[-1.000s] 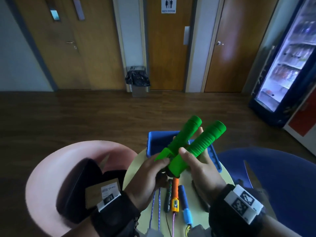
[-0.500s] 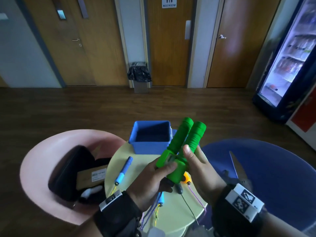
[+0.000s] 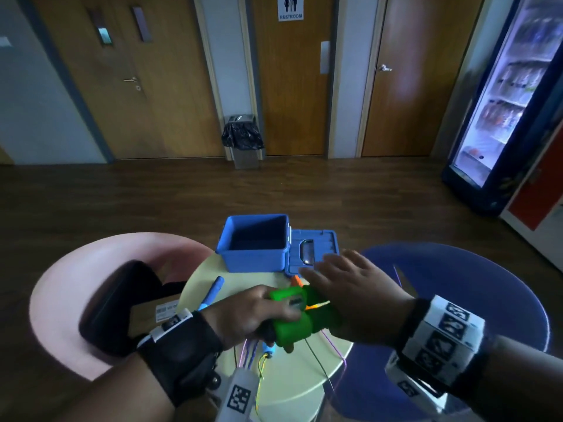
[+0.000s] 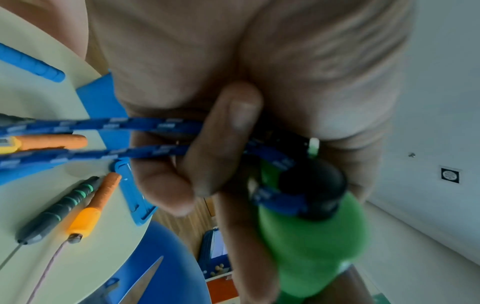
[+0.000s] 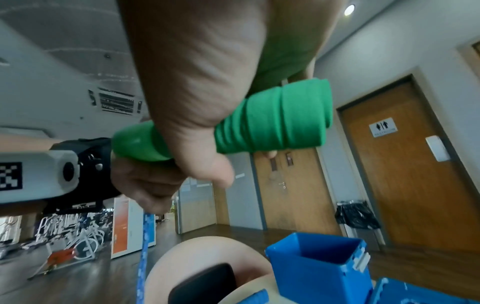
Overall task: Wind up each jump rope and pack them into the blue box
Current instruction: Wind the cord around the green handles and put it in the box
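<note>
My left hand (image 3: pixel 268 312) grips the two green jump-rope handles (image 3: pixel 292 328) low over the round pale table (image 3: pixel 292 373). In the left wrist view its fingers (image 4: pixel 221 144) curl round the blue braided rope (image 4: pixel 103 125) and a green handle (image 4: pixel 311 246) with a black cap. My right hand (image 3: pixel 335 278) lies flat on top of the handles with its fingers straight; in the right wrist view the palm covers a green handle (image 5: pixel 275 117). The blue box (image 3: pixel 256 242) stands open at the table's far edge, its lid (image 3: pixel 313 248) folded out to the right.
A blue handle (image 3: pixel 213 292), orange handles (image 4: pixel 93 205) and a dark green handle (image 4: pixel 57 209) lie on the table with thin cords trailing off its near edge. A pink chair (image 3: pixel 91 269) with a black bag stands left, a blue chair (image 3: pixel 457 284) right.
The green handles came down from pointing up to lying low over the table. My right hand stopped gripping them and now lies flat on top.
</note>
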A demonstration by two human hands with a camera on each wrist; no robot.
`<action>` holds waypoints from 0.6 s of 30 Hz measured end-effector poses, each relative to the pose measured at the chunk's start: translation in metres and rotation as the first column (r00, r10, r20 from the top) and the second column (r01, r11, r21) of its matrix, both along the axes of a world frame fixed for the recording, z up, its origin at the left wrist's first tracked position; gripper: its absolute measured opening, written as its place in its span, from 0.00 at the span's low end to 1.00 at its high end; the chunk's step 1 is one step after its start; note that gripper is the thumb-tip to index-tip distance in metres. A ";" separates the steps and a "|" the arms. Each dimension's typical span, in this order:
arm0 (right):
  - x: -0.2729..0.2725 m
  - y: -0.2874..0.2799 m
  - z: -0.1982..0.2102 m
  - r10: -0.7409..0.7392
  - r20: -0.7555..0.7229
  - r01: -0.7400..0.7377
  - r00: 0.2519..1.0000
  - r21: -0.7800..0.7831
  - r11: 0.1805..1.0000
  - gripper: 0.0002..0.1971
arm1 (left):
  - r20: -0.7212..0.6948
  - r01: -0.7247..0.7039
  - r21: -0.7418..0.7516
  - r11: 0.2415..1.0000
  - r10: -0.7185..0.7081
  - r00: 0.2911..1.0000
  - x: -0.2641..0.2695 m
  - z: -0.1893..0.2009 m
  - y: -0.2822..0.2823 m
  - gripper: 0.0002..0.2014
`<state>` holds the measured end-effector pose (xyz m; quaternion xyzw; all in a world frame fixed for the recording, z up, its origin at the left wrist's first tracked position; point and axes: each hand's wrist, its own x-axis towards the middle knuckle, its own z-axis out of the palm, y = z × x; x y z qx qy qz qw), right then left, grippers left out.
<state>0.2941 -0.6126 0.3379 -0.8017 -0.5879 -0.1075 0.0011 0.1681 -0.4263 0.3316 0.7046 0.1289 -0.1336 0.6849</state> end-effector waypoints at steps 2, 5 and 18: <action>-0.002 0.003 0.000 -0.065 -0.068 0.062 0.996 -0.043 0.997 0.29 | 0.021 -0.063 0.038 0.997 0.062 0.998 0.002 0.002 -0.001 0.15; -0.006 0.007 0.001 -0.178 -0.102 0.170 0.979 -0.088 0.982 0.27 | 0.175 -0.314 0.094 0.945 0.295 0.940 0.005 -0.001 -0.001 0.17; -0.034 0.033 0.015 -0.147 -0.179 0.145 0.973 -0.026 0.989 0.22 | 0.343 -0.706 -0.083 0.703 0.686 0.642 -0.009 -0.001 -0.011 0.29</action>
